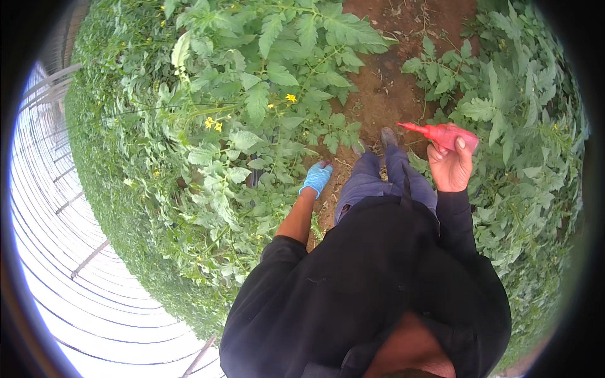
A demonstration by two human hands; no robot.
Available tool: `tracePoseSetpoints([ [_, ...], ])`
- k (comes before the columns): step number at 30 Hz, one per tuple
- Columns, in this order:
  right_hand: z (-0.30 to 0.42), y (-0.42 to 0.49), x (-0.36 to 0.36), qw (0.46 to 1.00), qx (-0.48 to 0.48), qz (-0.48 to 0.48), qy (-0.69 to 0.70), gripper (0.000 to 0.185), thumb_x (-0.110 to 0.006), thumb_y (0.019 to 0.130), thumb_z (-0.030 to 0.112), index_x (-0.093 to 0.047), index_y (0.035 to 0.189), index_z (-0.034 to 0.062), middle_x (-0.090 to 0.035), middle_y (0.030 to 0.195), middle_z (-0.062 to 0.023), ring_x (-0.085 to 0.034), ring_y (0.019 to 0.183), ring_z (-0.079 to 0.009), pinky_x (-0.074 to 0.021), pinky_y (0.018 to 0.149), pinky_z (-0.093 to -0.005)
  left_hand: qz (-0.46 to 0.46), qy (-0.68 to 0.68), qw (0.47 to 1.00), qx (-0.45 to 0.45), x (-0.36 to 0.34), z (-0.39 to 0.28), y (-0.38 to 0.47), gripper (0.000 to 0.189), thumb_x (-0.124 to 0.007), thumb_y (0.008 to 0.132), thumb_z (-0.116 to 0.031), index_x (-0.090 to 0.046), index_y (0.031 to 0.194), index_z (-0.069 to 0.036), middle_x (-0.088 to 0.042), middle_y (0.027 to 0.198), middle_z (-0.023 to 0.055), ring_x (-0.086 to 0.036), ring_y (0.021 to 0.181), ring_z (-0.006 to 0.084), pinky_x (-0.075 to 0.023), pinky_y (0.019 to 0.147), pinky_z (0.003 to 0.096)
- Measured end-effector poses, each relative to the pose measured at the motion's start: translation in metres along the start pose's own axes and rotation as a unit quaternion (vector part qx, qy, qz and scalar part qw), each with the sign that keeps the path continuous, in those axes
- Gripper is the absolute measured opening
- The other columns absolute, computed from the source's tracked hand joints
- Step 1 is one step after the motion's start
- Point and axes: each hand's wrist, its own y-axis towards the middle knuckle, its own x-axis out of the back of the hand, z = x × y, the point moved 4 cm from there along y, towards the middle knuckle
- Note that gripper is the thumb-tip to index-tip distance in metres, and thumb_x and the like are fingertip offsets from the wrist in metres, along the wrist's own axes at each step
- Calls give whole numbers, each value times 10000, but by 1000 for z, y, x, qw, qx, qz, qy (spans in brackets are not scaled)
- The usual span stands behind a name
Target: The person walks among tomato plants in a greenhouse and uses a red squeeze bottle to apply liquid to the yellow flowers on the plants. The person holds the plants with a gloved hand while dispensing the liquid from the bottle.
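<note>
My right hand (451, 165) is bare and grips a small red squeeze bottle (444, 136), held sideways with its thin nozzle pointing left. My left hand (317, 177) wears a blue disposable glove with its fingertips uncovered or stained dark. It hangs low beside the leaves of a tomato plant (279, 160), and its fingers look curled together; whether something small lies between them cannot be seen. Yellow tomato flowers (290, 98) stand on the plant above and left of the gloved hand, with another cluster (213, 124) farther left.
Dense tomato rows rise on both sides, the right-hand foliage (520, 141) close to the bottle. Between them runs a narrow path of brown soil (378, 90), where my shoes (389, 137) stand. Curved greenhouse ribs (94, 302) show at the far left.
</note>
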Motion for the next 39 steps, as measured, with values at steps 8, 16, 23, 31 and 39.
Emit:
tracePoseSetpoints([
  [8,5,7,-37,992,-63,107,-3,400,-686,922,160,-572,1265,-12,-654,1119,-139,-573,794,-166,-464,652,-305,-112,-34,993,-20,8,-8,-64,381,-613,975,-224,-648,1272,13,-719,1088,99,-675,871,180,-535,798,320],
  [16,-10,13,-68,975,-139,173,-15,397,-688,927,161,-574,1267,-7,-656,1153,-146,-584,793,-165,-471,653,-307,-203,-171,962,-61,-1,-52,-154,373,-611,1006,-196,-632,1320,3,-720,1148,79,-665,1001,142,-515,906,294],
  [23,-18,14,-83,960,-179,205,-68,439,-700,917,169,-545,1288,-6,-640,1151,-139,-550,761,-155,-455,651,-299,-334,-347,796,-367,79,-248,-280,386,-591,1031,-185,-592,1375,-9,-667,1305,134,-658,1147,223,-510,991,350],
  [31,-40,10,-123,946,-177,232,-139,424,-699,906,164,-560,1267,-11,-651,1127,-116,-561,762,-158,-459,650,-311,-325,-592,634,-377,247,-288,-268,426,-530,958,-34,-541,1380,28,-581,1404,210,-595,1251,318,-486,993,387],
  [39,-64,32,-177,932,-127,304,-150,439,-703,917,160,-549,1265,-58,-638,1154,-154,-530,781,-157,-438,649,-278,-551,-77,811,-183,243,-240,-195,438,-510,872,-239,-664,1183,27,-684,1132,271,-634,1105,425,-489,983,460],
])
